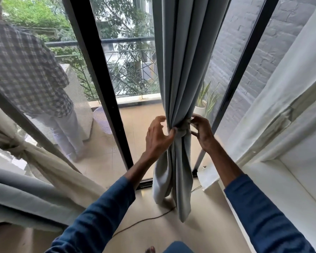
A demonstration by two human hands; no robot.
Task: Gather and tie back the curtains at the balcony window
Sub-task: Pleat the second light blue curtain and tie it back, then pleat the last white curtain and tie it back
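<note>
At mid-height, your spread left hand (158,135) braces the curtain (179,70) while your right hand (202,131) pinches the tie (183,127): cinch it snug and level.

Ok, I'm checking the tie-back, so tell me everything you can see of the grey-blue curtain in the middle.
The grey-blue curtain is heavy-looking matte fabric hanging in vertical folds before the glass door. A band of similar cloth cinches it low down; below it flares into loose ends reaching toward the floor. The left hand touches the gathered folds with its thumb, fingers spread; the right hand pinches the band's right edge.
</note>
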